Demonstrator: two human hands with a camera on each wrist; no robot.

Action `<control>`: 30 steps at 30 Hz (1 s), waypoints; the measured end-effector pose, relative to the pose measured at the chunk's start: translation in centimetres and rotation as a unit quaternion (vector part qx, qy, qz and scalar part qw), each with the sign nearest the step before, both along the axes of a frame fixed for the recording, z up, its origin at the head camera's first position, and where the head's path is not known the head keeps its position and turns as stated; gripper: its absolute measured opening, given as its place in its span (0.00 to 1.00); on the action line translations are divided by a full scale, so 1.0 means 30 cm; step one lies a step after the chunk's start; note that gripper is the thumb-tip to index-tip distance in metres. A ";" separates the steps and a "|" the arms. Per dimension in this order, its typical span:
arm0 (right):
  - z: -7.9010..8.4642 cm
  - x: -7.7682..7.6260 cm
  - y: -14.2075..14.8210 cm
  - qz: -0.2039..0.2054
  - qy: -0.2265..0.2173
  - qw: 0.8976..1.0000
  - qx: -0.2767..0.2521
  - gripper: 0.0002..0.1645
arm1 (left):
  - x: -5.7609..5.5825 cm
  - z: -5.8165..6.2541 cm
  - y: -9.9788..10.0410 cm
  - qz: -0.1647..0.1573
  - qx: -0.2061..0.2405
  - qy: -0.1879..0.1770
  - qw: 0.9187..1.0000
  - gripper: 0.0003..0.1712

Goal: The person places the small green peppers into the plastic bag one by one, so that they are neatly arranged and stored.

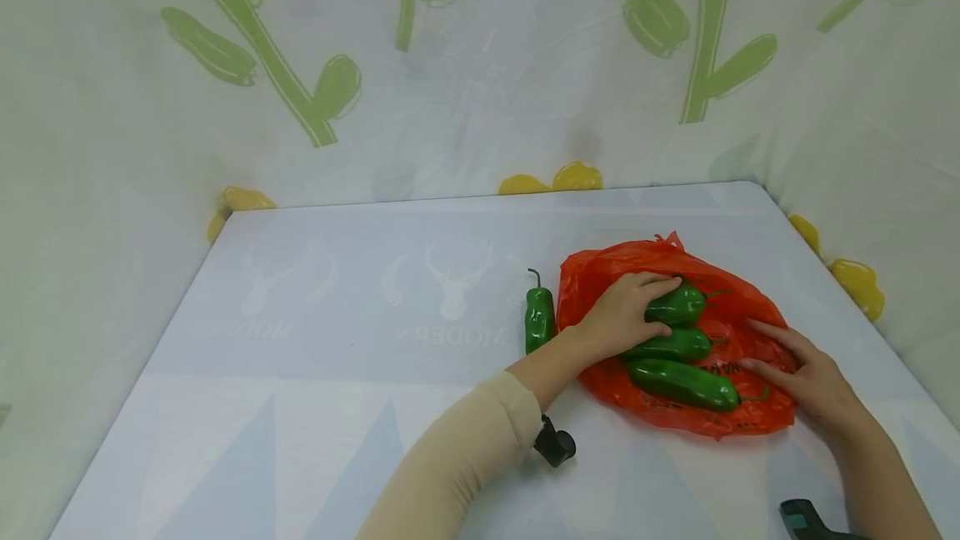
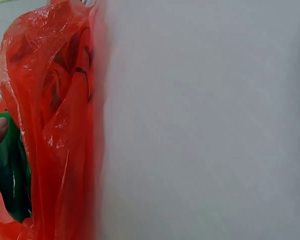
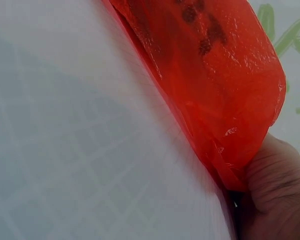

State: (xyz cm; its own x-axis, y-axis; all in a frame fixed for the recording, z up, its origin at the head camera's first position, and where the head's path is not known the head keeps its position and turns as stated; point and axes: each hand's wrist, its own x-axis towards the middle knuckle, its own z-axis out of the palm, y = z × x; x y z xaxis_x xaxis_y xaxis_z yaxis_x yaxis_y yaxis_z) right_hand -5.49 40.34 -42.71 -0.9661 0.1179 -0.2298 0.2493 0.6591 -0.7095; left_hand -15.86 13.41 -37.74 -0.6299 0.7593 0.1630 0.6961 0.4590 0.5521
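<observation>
A red plastic bag (image 1: 727, 298) lies spread on the table with several green peppers on it. My left hand (image 1: 622, 315) reaches across from the left and grips the farthest pepper (image 1: 677, 305) between thumb and fingers. That pepper (image 2: 11, 170) also shows at the left edge of the left wrist view. Nearer to me lie a middle pepper (image 1: 678, 345) and a long front pepper (image 1: 686, 384). At the bag's right side, my right hand (image 1: 817, 377) rests on the red plastic with thumb and finger extended. The right wrist view shows the bag (image 3: 225, 100) overlapping that hand.
One more green pepper (image 1: 539, 319) lies on the table just left of the bag, partly behind my left forearm. Black devices sit by my left forearm (image 1: 555, 442) and right forearm (image 1: 806, 517). A patterned curtain (image 1: 480, 90) hangs behind the white table (image 1: 300, 407).
</observation>
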 end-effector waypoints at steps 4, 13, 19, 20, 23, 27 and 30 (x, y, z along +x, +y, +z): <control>0.003 0.003 -0.002 0.000 0.003 1.000 -0.003 0.43 | 0.004 0.000 -0.021 -0.001 0.023 0.010 1.000 0.39; 0.002 0.004 -0.002 0.004 0.007 1.000 -0.001 0.43 | 0.022 0.010 -0.085 0.019 0.071 0.000 0.997 0.42; 0.000 0.004 -0.002 0.002 0.006 1.000 -0.006 0.43 | 0.035 0.019 -0.141 0.053 0.101 -0.028 0.993 0.45; 0.000 0.004 -0.002 0.002 0.006 1.000 -0.005 0.43 | 0.036 0.020 -0.151 0.058 0.105 -0.028 0.992 0.46; -0.002 0.004 -0.003 0.001 0.004 1.000 -0.010 0.43 | 0.037 0.019 -0.183 0.067 0.125 -0.024 0.990 0.47; -0.004 0.004 -0.004 -0.001 0.002 1.000 -0.011 0.44 | 0.039 0.019 -0.226 0.085 0.152 -0.015 0.985 0.47; -0.003 0.004 -0.003 0.001 0.003 1.000 -0.005 0.44 | 0.047 0.018 -0.253 0.103 0.165 -0.019 0.981 0.47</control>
